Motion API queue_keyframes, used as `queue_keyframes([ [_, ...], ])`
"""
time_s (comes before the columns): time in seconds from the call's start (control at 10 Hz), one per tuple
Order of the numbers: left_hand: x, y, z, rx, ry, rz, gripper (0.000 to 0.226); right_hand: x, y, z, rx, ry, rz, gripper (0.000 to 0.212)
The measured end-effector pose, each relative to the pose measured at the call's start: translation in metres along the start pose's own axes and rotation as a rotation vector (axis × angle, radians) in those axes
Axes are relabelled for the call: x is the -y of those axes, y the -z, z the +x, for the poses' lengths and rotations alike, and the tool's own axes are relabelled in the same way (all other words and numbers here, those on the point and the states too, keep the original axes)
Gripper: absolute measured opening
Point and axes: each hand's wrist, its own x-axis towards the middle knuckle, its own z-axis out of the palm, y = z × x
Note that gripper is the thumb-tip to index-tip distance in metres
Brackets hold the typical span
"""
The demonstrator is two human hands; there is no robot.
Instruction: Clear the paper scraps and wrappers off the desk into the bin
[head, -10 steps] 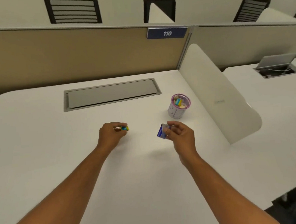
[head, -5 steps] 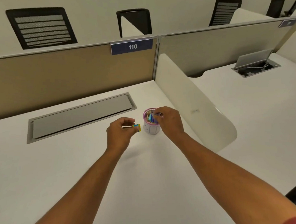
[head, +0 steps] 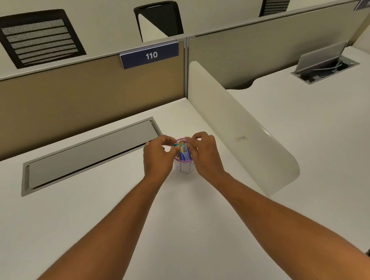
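Observation:
A small white bin (head: 184, 167) with a pink rim stands on the white desk (head: 98, 221) and holds several scraps. Both of my hands meet over its mouth. My left hand (head: 157, 157) pinches a small yellow and blue wrapper (head: 176, 145) at the rim's left side. My right hand (head: 205, 154) has its fingers curled at the top of a blue wrapper (head: 185, 154), which stands upright inside the bin. The fingertips hide the bin's far rim.
A grey cable hatch (head: 89, 155) is set flush into the desk left of the bin. A curved cream divider (head: 244, 132) rises just right of it. Behind runs a tan partition (head: 80, 103) with the sign 110. The neighbouring desk has an open cable box (head: 324, 66).
My left hand has carried the yellow and blue wrapper rightward to the bin's rim. The blue wrapper has gone down into the bin under my right hand. The view has drawn closer.

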Motion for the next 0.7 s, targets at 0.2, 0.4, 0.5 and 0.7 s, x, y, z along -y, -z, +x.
queue_keyframes([
  [0.2,0.002,-0.02,0.011,0.04,-0.023,0.228,0.026,-0.003,0.011,-0.011,-0.081,-0.131,0.16,0.04],
  [0.4,0.014,-0.024,0.01,0.017,-0.105,0.516,0.037,-0.003,0.012,-0.023,-0.11,-0.149,0.182,0.034],
  [0.5,0.014,-0.021,0.009,0.058,-0.097,0.501,0.036,0.001,0.015,-0.024,-0.087,-0.139,0.179,0.031],
  [0.7,0.007,0.006,0.004,0.034,-0.23,0.379,0.035,0.021,0.028,-0.017,-0.149,-0.104,0.223,0.028],
])
